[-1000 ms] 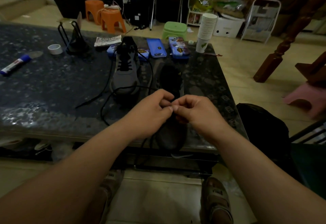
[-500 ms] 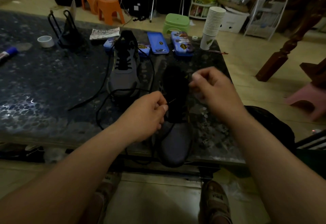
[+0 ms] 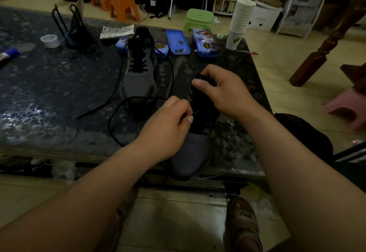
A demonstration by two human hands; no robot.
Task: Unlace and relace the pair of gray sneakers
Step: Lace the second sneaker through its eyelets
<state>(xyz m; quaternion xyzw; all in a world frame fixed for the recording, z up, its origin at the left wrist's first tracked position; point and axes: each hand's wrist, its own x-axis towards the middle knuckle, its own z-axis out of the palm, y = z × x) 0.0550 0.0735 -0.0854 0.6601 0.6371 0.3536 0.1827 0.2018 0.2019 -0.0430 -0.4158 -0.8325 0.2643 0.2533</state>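
Observation:
Two gray sneakers lie on the dark speckled table (image 3: 49,97). The near sneaker (image 3: 194,152) points its toe at me over the table's front edge. My left hand (image 3: 168,127) pinches the tip of a black lace (image 3: 196,112) beside its eyelets. My right hand (image 3: 223,91) grips the black tongue and collar of that sneaker, thumb on the near side. The far sneaker (image 3: 138,73) sits behind, partly laced, and its loose black lace (image 3: 111,97) trails across the table to the left and loops toward my left hand.
Blue tins (image 3: 178,41) lie behind the sneakers. A stack of paper cups (image 3: 240,21) stands at the table's far right corner. A tape roll (image 3: 50,40), a black wire stand (image 3: 73,27) and a marker (image 3: 8,54) sit left. Stools stand on the floor beyond.
My right hand has come down from a raised position and taken hold of the near sneaker's tongue. My left hand has stayed by the eyelets, still pinching the lace tip.

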